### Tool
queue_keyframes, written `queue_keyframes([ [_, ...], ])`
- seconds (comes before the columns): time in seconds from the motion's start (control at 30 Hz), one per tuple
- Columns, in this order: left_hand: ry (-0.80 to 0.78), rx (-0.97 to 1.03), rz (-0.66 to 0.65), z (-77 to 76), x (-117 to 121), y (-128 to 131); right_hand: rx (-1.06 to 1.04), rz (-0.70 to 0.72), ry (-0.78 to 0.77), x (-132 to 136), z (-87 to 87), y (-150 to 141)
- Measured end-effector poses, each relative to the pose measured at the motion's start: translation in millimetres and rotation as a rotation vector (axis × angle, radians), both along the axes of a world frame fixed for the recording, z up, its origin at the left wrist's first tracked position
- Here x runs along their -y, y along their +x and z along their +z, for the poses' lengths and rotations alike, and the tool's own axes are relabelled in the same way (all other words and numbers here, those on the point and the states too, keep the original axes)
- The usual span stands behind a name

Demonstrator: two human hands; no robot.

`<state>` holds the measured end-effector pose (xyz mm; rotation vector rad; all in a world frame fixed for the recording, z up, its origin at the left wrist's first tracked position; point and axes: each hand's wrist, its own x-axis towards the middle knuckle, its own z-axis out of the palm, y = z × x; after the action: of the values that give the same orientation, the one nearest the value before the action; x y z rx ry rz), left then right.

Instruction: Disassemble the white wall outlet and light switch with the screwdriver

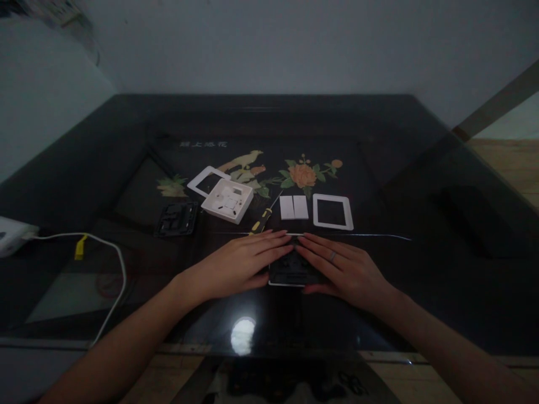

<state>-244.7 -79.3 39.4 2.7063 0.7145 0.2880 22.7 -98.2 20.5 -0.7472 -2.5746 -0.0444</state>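
Note:
A square wall switch panel point(290, 272), its black back facing up and a thin white rim round it, lies on the dark glass table in front of me. My left hand point(248, 261) grips its left side, long fingers laid over the far edge and thumb at the left edge. From the other side my right hand point(341, 266), with a ring on one finger, holds it the same way, its thumb by the near edge. Both hands' fingertips almost meet over the panel and cover part of it. Just beyond is a yellow-and-black screwdriver point(261, 220).
Beyond my hands lie two white switch rockers point(293, 207), a white frame point(332, 212), an open white back box point(228, 199) and another white frame point(206, 180) behind it. A black switch module point(176, 219) lies left. A white cable point(122, 264) runs along the left side.

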Motion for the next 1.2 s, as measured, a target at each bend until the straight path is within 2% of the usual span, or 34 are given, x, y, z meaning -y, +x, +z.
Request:
queue_keyframes([
  [0.13, 0.066, -0.016, -0.004, -2.7, 0.0, 2.3, -0.009, 0.002, -0.064, -0.3, -1.7, 3.8],
  [0.33, 0.222, -0.004, 0.004, -7.8, 0.7, 2.4, -0.01, 0.001, -0.067, -1.1, -2.2, -0.3],
  [0.43, 0.207, 0.065, 0.022, -6.6, 0.3, 1.7, -0.064, 0.009, -0.122, -1.6, -0.6, -0.9],
  [0.53, 0.127, 0.176, 0.047, 1.3, 1.4, 2.0, -0.159, 0.017, -0.231, 0.7, 9.1, -1.9],
  [0.63, -0.06, 0.318, 0.121, 12.3, 5.8, 4.0, -0.28, -0.052, -0.397, 4.6, 24.8, -6.6],
  [0.73, -0.301, 0.415, 0.314, 17.6, 9.8, 8.6, -0.443, -0.226, -0.624, 4.9, 34.1, -13.8],
  [0.83, -0.629, 0.529, 0.492, 13.0, 9.4, 14.6, -0.655, -0.318, -0.99, 0.8, 28.6, -18.9],
  [0.93, -1.005, 0.661, 0.56, 3.1, 6.6, 18.8, -0.784, -0.24, -1.273, -1.8, 16.0, -19.8],
  [1.0, -1.17, 0.722, 0.58, -2.1, 5.9, 20.2, -0.858, -0.182, -1.369, -1.6, 10.0, -19.1],
  [1.07, -1.265, 0.771, 0.587, -4.2, 6.5, 21.0, -0.935, -0.17, -1.433, -0.6, 7.7, -18.7],
  [1.2, -1.328, 0.797, 0.563, -1.5, 8.5, 23.1, -0.988, -0.234, -1.457, 0.6, 9.2, -18.9],
])
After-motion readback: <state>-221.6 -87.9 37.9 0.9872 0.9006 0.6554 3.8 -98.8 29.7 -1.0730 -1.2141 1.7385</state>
